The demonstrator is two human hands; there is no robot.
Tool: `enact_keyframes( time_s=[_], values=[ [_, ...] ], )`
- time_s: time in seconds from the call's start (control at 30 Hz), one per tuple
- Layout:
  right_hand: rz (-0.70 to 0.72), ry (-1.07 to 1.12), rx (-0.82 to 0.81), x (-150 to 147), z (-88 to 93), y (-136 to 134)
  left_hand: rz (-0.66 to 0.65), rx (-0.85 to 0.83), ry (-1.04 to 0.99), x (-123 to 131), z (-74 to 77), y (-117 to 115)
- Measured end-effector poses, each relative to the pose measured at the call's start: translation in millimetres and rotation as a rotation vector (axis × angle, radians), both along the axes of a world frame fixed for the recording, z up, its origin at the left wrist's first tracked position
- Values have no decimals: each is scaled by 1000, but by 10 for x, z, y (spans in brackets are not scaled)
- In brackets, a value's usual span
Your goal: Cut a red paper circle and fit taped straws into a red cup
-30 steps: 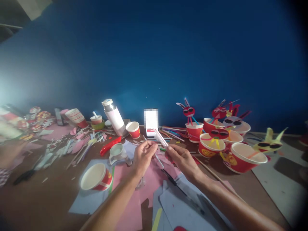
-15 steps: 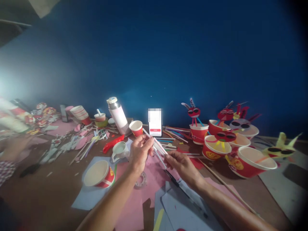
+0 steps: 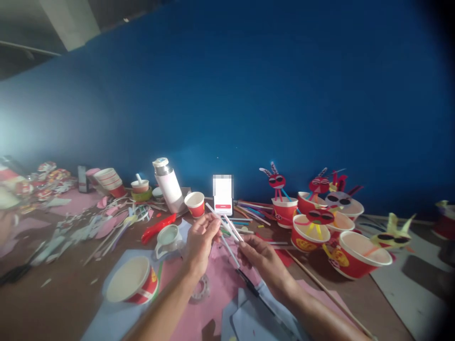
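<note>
In front of me, my left hand [image 3: 203,239] pinches a long thin white stick [image 3: 230,252], its lower end slanting down to the right. My right hand [image 3: 261,259] is closed on a pair of thin white sticks [image 3: 232,228] that point up and left. The two hands are close together but apart. Whether the sticks are rolled paper or straws I cannot tell. Below the hands, a black pen [image 3: 249,282] lies over pink paper [image 3: 220,298] and pale blue paper, beside a roll of clear tape [image 3: 201,289].
A phone [image 3: 223,203] stands upright against the blue wall, near a white thermos [image 3: 169,187] and a paper cup [image 3: 195,204]. Red paper bowls [image 3: 362,258] with paper figures stand at right. At left are a larger bowl [image 3: 133,282], a glass mug [image 3: 168,239] and paper scraps.
The view has tilted up and shifted right, so the table things appear lower and further left. Both hands keep hold of the sticks; the right hand's sticks have turned steeper.
</note>
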State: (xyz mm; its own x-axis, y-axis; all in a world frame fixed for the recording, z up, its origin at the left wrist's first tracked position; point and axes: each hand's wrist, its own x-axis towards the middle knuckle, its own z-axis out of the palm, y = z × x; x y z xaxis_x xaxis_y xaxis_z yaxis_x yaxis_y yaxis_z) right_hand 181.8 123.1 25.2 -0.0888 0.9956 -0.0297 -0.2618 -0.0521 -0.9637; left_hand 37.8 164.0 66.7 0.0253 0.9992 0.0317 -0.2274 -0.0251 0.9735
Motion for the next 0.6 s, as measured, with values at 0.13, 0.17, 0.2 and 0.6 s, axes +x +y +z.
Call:
enact_keyframes(
  time_s=[0.13,0.17,0.2,0.6],
  values=[
    [-76,-106,89,26,94,-9,-94,-96,61,75,-58,-65],
    [-91,-123,98,28,111,-13,-112,-121,75,95,-71,-88],
    [-101,-137,102,29,121,-17,-119,-139,89,114,-79,-109],
    [-7,-276,117,126,31,39,-154,68,334,90,-31,-155]
  ],
)
